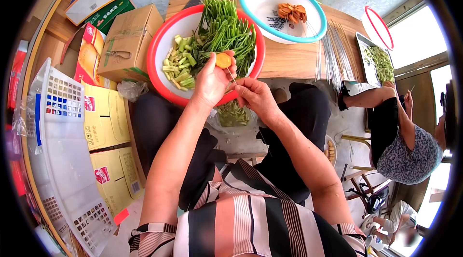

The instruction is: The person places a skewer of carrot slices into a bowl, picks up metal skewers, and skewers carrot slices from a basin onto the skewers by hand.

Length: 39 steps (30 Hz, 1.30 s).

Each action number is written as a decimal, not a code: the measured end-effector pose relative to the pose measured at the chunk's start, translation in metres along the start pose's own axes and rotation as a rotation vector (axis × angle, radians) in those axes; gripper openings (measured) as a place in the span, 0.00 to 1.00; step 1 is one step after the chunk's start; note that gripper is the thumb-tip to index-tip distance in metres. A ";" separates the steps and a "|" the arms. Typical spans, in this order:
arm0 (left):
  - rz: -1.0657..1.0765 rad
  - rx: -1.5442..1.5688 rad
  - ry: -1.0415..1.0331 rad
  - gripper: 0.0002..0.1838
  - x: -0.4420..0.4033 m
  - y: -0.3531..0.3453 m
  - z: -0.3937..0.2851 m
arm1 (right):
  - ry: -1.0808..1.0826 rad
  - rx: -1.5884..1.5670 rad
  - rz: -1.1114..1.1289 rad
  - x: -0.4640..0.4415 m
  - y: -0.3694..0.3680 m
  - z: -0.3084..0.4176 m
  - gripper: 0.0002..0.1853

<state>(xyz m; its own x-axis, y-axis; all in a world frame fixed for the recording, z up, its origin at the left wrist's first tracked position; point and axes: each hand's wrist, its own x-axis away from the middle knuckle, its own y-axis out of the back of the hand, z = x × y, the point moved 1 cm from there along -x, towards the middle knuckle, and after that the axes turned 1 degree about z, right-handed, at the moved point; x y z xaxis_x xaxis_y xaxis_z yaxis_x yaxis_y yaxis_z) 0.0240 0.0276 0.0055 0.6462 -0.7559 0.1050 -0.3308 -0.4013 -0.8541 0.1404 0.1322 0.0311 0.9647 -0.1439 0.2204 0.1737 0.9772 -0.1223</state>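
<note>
In the upper centre, over the near side of a red-rimmed bowl [154,59], holds a round orange slice [223,60] clamped between the thumb and fingers of the left hand [211,82], flat face turned upward, probably to keep so thin a piece from tipping. Just below and to the right, pinches a thin metal skewer [232,74] with thumb and fingertips of the right hand [258,97], pressed together close to the slice, likely for better control of so slender a rod. Too fine to tell whether threaded through the slice or only touching.

Inside the red-rimmed bowl, at its left, chunky pale-green cut stems [181,61]; at its right, a thick heap of long leafy greens [224,30], perhaps parted for easy picking. In the blue-rimmed bowl [247,4], upper centre right, a small cluster of brownish-orange pieces [292,13], on one side of the floor. On the wooden table [284,61], right of that, loose skewers [333,57] laid roughly side by side, ends past the edge, presumably within easy reach. Farther right, in a tray [360,47], a pile of green pieces [379,61], beside another person [410,155].
</note>
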 end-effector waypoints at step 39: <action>0.096 -0.250 0.028 0.28 0.003 -0.007 0.009 | 0.029 -0.118 -0.074 -0.010 0.007 0.006 0.06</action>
<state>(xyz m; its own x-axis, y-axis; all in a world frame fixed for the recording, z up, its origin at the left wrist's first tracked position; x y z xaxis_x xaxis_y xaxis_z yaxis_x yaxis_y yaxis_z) 0.0345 0.0326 0.0072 0.5860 -0.8090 0.0465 -0.5511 -0.4400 -0.7091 0.1306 0.1413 0.0336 0.9534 -0.2208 0.2054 0.2647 0.9390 -0.2197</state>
